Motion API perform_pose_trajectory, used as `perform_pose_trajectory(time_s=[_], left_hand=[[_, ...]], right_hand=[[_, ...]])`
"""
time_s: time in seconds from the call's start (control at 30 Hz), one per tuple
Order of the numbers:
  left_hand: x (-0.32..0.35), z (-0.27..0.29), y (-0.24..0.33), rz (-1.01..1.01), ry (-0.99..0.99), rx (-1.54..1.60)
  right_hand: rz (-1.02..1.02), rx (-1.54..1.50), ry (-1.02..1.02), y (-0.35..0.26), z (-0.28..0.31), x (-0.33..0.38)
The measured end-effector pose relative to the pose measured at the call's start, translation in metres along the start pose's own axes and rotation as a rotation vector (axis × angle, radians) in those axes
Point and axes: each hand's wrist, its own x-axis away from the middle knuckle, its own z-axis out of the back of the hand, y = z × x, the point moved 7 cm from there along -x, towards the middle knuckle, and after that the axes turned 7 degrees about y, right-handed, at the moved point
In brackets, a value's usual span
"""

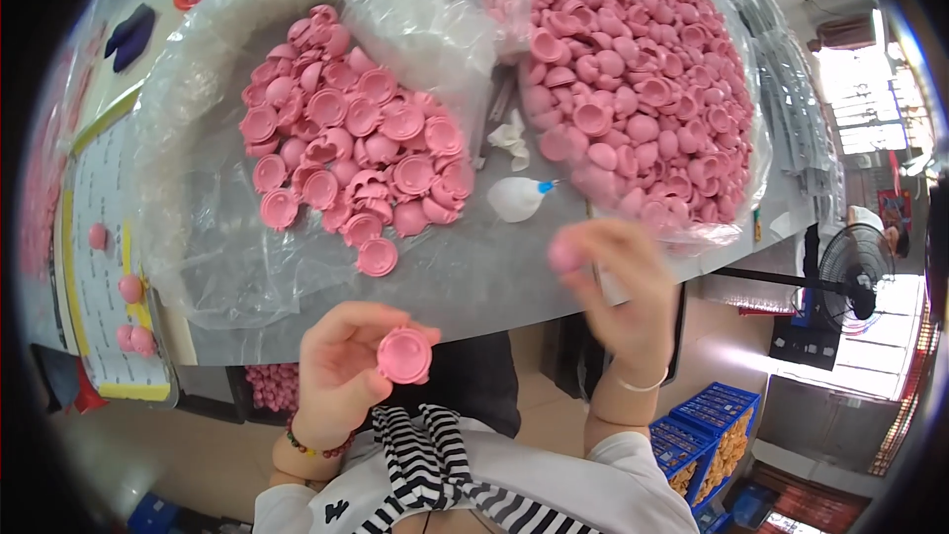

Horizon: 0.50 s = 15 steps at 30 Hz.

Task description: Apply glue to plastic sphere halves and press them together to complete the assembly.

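Observation:
Between the thumb and fingers of my left hand (341, 361) is a pink plastic half-shell (404, 354), its hollow, rimmed side facing up. My right hand (628, 282), a little smeared by motion, pinches a rounded pink plastic piece (566, 251) at its fingertips. The two pieces are apart. Beyond my left hand lies a loose pile of pink half-shells (362, 117) on a spread clear plastic bag (213, 267). A white squeeze bottle (516, 200) with a blue tip lies on its side beyond my right hand.
A large clear bag full of pink shells (643, 89) lies at the far right. Crumpled white scraps (510, 140) lie beside the bottle. Several pink pieces sit on a yellow-edged board (114, 237) at the left. Below stand blue crates (720, 405); a black fan (858, 272) stands at right.

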Motion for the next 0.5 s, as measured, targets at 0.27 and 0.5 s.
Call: perform_pose_trajectory(time_s=[0.27,0.5], left_hand=[[-0.006,0.0,-0.004,0.024,-0.11,0.029],[-0.006,-0.011,-0.012,0.019,-0.155,-0.083]], right_hand=[[0.055,0.01,-0.091,-0.007,-0.041,0.014],[0.078,-0.574,0.082,-0.049,-0.03,0.02]])
